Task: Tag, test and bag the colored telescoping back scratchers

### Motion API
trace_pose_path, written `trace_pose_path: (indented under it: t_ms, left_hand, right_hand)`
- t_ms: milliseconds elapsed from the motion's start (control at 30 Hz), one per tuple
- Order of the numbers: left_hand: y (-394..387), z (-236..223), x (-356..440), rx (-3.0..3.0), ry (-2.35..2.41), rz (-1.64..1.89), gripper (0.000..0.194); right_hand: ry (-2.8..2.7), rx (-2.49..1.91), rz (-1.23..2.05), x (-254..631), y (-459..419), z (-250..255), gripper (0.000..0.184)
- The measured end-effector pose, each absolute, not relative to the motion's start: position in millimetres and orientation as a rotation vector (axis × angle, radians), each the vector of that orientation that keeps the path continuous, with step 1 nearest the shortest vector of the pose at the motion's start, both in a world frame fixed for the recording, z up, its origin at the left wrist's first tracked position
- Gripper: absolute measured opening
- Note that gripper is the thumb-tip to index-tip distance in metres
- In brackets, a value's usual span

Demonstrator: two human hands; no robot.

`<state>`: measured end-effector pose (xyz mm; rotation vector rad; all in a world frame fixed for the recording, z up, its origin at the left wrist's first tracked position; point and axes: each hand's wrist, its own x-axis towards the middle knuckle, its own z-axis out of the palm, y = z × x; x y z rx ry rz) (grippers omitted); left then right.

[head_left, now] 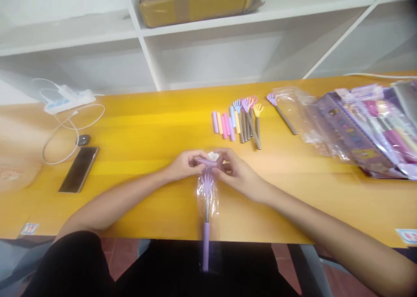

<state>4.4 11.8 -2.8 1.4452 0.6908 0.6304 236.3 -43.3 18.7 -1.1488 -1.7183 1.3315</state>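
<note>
While my left hand [188, 164] and right hand [239, 173] pinch the purple strip [207, 162] atop a clear plastic sleeve [214, 201] holding one purple claw-headed scratcher [206, 245], several metal-rod scratchers [243, 130] lie unsleeved on the yellow wooden tabletop [146, 127].

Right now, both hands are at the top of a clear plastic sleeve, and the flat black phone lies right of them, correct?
No, the flat black phone lies left of them, as the head view shows. The left hand and right hand are at the top of the clear plastic sleeve, as you say.
</note>
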Motion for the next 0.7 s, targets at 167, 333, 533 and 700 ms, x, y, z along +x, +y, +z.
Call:
trace_pose_path:
  t_ms: [167, 333, 533, 700]
  left_hand:
    - [10, -6, 3, 1.413, 0.661, 0.662, 0.036]
    - [8, -9, 2, 1.341, 0.586, 0.621, 0.039]
    - [10, -16, 0, 1.339, 0.603, 0.654, 0.039]
    - [15, -20, 4, 1.142, 0.386, 0.711, 0.056]
  right_hand:
    - [-1.414, -1.342, 1.668, 229, -115, 21, 0.070]
    - [-1.420, -1.364, 1.821, 216, -162, 14, 0.032]
    - [-1.453, -1.369, 1.740, 202, -165, 14, 0.032]
    - [-1.476, -1.395, 1.546, 230, -153, 24, 0.041]
